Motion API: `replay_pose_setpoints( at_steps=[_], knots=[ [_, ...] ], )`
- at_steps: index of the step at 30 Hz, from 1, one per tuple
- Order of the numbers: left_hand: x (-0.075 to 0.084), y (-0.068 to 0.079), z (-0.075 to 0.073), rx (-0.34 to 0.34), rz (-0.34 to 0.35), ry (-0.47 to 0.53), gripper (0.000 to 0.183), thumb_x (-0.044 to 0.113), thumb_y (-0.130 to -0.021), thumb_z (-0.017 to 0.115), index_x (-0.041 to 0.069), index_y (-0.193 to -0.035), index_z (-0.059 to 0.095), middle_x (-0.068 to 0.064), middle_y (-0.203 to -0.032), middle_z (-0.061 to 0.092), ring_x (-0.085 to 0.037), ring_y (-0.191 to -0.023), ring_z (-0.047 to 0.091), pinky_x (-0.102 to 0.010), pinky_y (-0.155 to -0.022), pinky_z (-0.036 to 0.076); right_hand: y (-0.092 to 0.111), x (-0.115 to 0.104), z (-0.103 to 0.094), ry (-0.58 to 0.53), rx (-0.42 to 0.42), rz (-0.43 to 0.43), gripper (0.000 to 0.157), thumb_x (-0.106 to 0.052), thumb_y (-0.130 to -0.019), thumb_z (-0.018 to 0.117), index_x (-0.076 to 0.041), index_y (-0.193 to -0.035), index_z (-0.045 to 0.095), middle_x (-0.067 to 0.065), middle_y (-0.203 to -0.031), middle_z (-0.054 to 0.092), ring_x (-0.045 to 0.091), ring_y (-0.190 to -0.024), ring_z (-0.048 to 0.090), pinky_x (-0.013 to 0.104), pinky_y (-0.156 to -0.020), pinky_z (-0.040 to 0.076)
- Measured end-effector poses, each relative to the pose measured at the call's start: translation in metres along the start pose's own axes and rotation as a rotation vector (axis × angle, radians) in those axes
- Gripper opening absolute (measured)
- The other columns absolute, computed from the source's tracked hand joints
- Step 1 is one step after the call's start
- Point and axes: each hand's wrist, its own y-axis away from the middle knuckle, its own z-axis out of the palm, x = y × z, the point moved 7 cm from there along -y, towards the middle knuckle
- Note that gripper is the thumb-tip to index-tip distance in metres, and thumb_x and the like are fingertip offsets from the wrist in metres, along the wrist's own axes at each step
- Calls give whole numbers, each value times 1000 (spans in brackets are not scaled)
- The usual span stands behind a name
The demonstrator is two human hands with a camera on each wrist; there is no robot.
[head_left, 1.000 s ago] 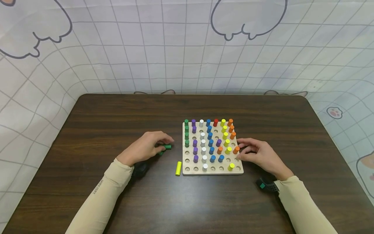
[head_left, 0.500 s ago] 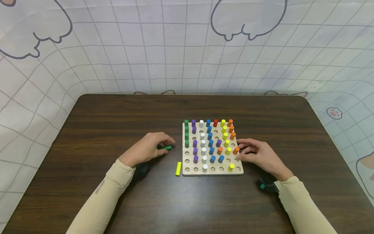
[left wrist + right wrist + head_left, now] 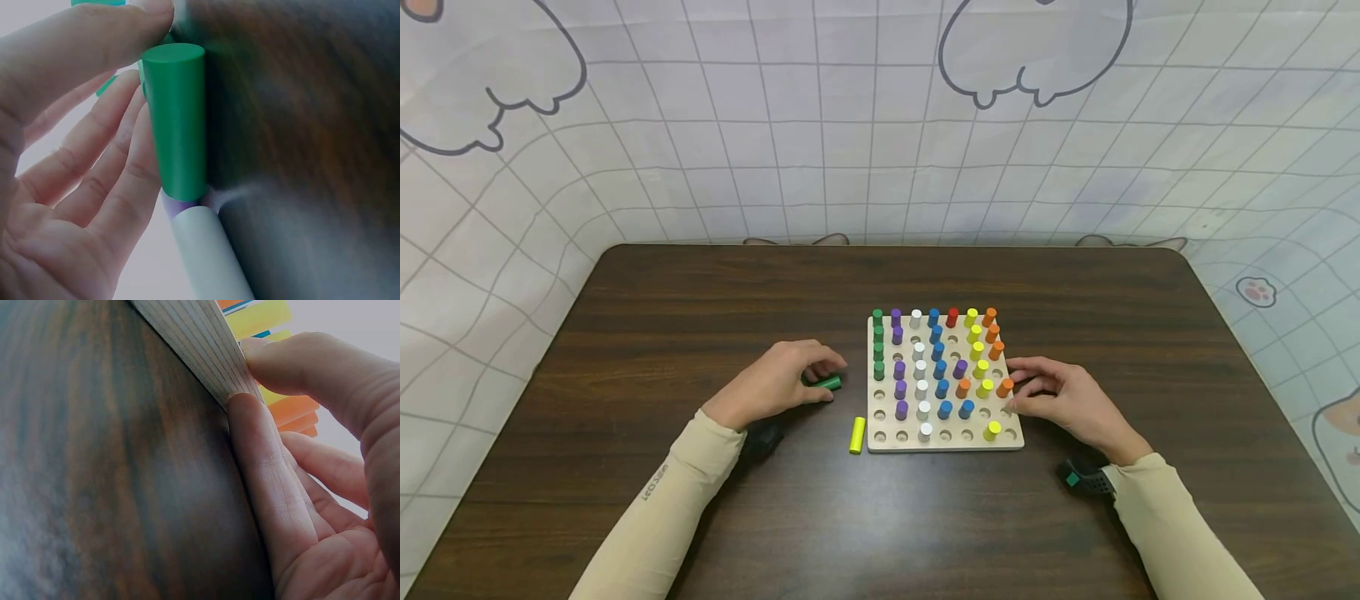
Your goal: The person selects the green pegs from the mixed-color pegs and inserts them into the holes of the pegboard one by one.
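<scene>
Dark wood-grain table (image 3: 850, 525), two bare hands at work on either side of a pale wooden pegboard (image 3: 891, 423), flat, right of the middle.

Left of the board: left hand (image 3: 772, 381), fingers curved over a green peg (image 3: 829, 383) lying on the tabletop, thumb on the near side. Pinched or merely covered: cannot tell. In the left wrist view, a white peg (image 3: 212, 256) close behind the green one, with a purple peg (image 3: 178, 204) barely showing between.

At the board's right side: right hand (image 3: 1067, 398), thumb and fingers moderately parted, tips against the edge. In the right wrist view, one finger straight along the tabletop to the layered side, thumb at the upper edge.

On the board, from left: four upright green pegs in the first column, then mostly purple, mostly white, and six blue. Fifth column mixed: red peg (image 3: 952, 317) at the far end, purple, orange and blue nearer. Yellow next, orange last. Several bare holes, mainly in the near rows.

Loose yellow peg (image 3: 857, 435) on its side, just left of the board's near corner.

Cream sleeves (image 3: 655, 492), dark strap (image 3: 1084, 478) at the right wrist. Behind: white grid-patterned backdrop (image 3: 842, 142) with cartoon outlines.
</scene>
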Motion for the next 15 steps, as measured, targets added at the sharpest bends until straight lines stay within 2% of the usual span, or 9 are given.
replay_pose_setpoints(
  at_steps=[6, 15],
  knots=[
    [1, 0, -1, -1, -3, -14, 36, 16, -87, 85, 12, -121, 74, 1, -105, 73, -12, -95, 68, -31, -86, 61, 1, -1, 0, -6, -1, -11, 62, -29, -89, 82, -10, -143, 58, 12, -123, 71, 6, -94, 71, 18, -81, 58],
    [3, -1, 0, 3, 36, -28, 31, 13, -88, 83, 13, -117, 75, 3, -102, 74, -8, -91, 68, -28, -83, 61, 1, -2, 1, -26, -13, -27, 62, -26, -90, 81, -11, -145, 57, 13, -123, 72, 6, -95, 73, 19, -81, 58]
  ],
)
